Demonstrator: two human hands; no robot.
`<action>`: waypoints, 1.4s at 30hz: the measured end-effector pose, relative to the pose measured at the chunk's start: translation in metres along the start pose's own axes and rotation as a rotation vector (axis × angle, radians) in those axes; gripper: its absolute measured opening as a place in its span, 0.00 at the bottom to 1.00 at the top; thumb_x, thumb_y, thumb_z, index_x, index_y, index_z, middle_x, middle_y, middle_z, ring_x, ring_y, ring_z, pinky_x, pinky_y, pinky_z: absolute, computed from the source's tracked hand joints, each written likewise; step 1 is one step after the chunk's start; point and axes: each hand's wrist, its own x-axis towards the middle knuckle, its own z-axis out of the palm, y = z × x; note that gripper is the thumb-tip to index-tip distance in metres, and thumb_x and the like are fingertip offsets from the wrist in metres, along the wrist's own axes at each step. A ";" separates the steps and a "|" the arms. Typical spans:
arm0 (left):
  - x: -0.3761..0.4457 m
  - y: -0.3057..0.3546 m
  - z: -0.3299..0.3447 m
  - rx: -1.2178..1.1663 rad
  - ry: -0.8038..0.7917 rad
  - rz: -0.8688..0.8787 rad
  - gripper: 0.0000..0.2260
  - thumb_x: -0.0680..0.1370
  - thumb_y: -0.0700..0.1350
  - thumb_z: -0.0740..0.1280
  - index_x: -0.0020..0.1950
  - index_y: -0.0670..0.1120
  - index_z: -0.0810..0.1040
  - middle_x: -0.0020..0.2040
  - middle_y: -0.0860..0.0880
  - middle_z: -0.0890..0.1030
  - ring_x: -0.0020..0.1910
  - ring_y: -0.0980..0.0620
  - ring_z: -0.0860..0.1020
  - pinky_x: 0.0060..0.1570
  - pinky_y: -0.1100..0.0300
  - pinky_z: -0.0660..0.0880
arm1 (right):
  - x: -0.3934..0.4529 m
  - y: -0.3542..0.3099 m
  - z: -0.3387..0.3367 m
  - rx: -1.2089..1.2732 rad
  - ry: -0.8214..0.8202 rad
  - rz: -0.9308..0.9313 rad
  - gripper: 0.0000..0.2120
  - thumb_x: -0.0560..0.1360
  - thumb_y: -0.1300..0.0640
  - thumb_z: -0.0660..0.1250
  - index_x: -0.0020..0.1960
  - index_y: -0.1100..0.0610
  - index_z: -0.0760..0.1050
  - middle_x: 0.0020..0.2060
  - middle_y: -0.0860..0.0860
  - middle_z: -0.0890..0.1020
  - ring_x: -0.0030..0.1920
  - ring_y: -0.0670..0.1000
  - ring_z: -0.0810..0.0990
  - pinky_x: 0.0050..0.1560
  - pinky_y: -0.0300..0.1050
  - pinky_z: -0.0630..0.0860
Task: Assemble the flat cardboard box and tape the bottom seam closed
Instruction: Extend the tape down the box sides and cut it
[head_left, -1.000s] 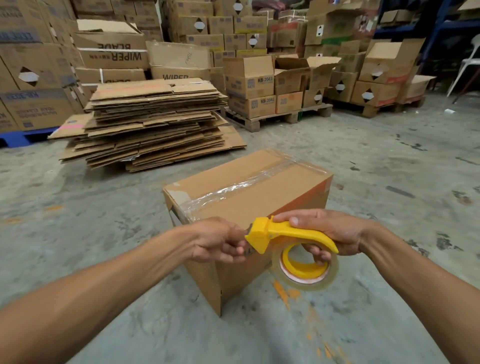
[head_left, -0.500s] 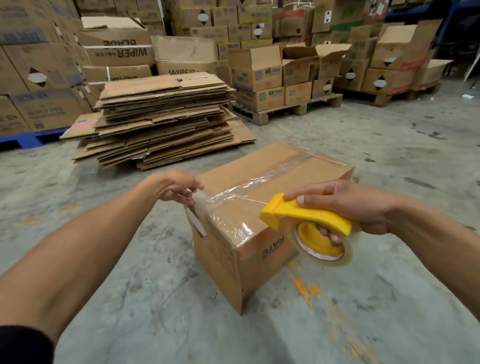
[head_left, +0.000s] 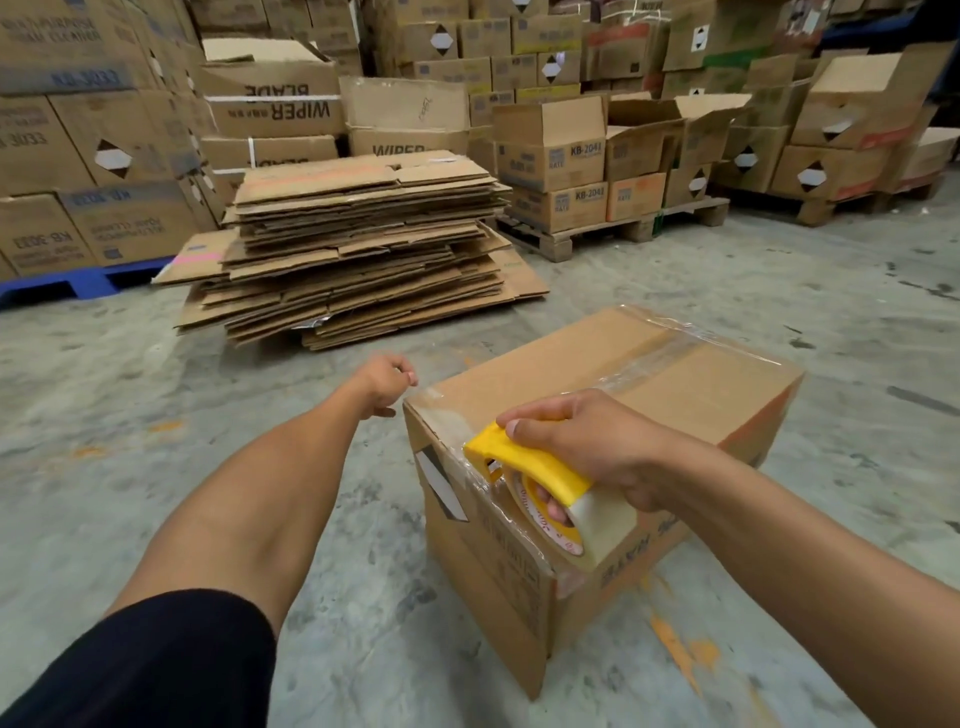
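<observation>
big messy stack of flattened brown cardboard sheets (head_left: 358, 244) behind the taped brown cardboard box (head_left: 691, 384) on the floor; right hand (head_left: 587, 441) grips the yellow tape dispenser (head_left: 524, 462) at its near edge; left hand (head_left: 384, 382) loosely curled, empty, by the corner

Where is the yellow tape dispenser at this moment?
In the head view, lower right: the right hand grips the yellow tape dispenser at the cardboard box's near top edge.

An assembled cardboard box (head_left: 675, 384) stands on the concrete floor (head_left: 156, 415), clear tape along its top seam. The right hand (head_left: 587, 441) grips a yellow tape dispenser (head_left: 524, 462) at the box's near edge. The left hand (head_left: 384, 382), fingers curled, hovers beside the box's corner. Behind lies 1 stack of flattened cartons (head_left: 358, 244).
</observation>
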 end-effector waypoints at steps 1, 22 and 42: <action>0.003 -0.001 0.002 -0.028 -0.014 -0.008 0.08 0.82 0.44 0.61 0.45 0.47 0.76 0.56 0.42 0.76 0.56 0.42 0.75 0.45 0.49 0.80 | 0.002 -0.001 0.001 -0.006 0.002 0.003 0.09 0.80 0.59 0.65 0.59 0.58 0.78 0.22 0.59 0.77 0.17 0.54 0.73 0.19 0.39 0.72; 0.014 -0.044 0.017 -0.376 -0.362 -0.332 0.07 0.76 0.52 0.67 0.43 0.50 0.78 0.41 0.50 0.73 0.41 0.49 0.69 0.63 0.39 0.69 | 0.007 -0.001 0.004 -0.067 0.004 0.019 0.09 0.80 0.58 0.65 0.59 0.58 0.78 0.23 0.59 0.76 0.17 0.54 0.73 0.20 0.39 0.72; -0.015 -0.035 0.029 -0.603 -0.116 0.201 0.32 0.78 0.68 0.41 0.63 0.56 0.79 0.62 0.48 0.81 0.65 0.48 0.74 0.72 0.42 0.60 | 0.003 -0.005 0.010 -0.079 0.027 0.006 0.10 0.80 0.59 0.65 0.60 0.59 0.78 0.20 0.55 0.77 0.16 0.53 0.72 0.18 0.39 0.71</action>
